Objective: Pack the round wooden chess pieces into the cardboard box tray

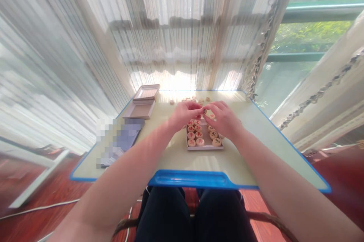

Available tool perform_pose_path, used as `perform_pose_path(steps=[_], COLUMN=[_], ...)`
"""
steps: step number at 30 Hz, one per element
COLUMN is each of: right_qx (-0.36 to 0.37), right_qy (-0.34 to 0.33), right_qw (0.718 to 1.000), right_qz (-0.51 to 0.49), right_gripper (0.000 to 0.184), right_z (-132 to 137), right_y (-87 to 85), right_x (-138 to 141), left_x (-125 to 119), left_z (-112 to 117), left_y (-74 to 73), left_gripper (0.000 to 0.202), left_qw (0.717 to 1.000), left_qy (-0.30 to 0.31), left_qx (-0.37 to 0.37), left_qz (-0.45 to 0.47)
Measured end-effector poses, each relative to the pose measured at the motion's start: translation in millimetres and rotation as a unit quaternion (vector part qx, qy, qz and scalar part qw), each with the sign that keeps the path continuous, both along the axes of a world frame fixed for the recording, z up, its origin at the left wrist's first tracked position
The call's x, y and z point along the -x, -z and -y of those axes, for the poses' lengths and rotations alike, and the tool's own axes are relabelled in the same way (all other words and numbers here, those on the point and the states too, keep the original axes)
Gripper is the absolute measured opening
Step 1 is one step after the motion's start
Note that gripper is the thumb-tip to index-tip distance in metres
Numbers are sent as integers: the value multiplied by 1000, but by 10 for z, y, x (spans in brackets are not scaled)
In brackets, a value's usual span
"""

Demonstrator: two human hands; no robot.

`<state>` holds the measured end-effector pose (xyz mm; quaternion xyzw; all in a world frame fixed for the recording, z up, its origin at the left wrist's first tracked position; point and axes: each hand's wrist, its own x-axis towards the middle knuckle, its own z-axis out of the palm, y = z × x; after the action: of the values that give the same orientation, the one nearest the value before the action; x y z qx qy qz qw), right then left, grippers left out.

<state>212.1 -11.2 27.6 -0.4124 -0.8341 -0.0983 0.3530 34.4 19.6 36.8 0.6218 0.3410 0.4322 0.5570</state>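
Observation:
Above the far part of a shallow box (205, 147), my left hand (187, 113) and my right hand (222, 117) meet at a Chinese chess piece (204, 112) with a black character. Fingertips of both hands close on it from either side. Inside the box, red-character pieces (200, 142) stand in two columns on the left. Black-character pieces (216, 142) form a column at the right, with a gap between. My hands hide the far end of the box. Loose pieces (187, 99) lie on the table just beyond my hands.
The pale table (170, 158) has a blue rim and a blue front tray (190, 178). On the left sit a shallow open box (139, 110), another box part (146, 92) behind it, and a dark flat item (127, 135), partly pixelated. Sheer curtains (176, 37) hang behind the table.

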Motion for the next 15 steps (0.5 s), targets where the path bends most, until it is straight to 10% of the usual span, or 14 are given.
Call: perform_pose_path(steps=[8,15], right_qx=[9,99], right_qy=[3,27], right_qw=[999,995], right_qz=[-31,-22], right_gripper=[22,16], right_z=[10,67], right_y=[-10,-31], right_x=[7,13], left_x=[15,6], left_z=[46,-20], left_y=[-36,24], left_gripper=[31,19], left_qw=[999,959], left_qy=[3,-130], left_qx=[-28,-210], left_qz=[-45,-136])
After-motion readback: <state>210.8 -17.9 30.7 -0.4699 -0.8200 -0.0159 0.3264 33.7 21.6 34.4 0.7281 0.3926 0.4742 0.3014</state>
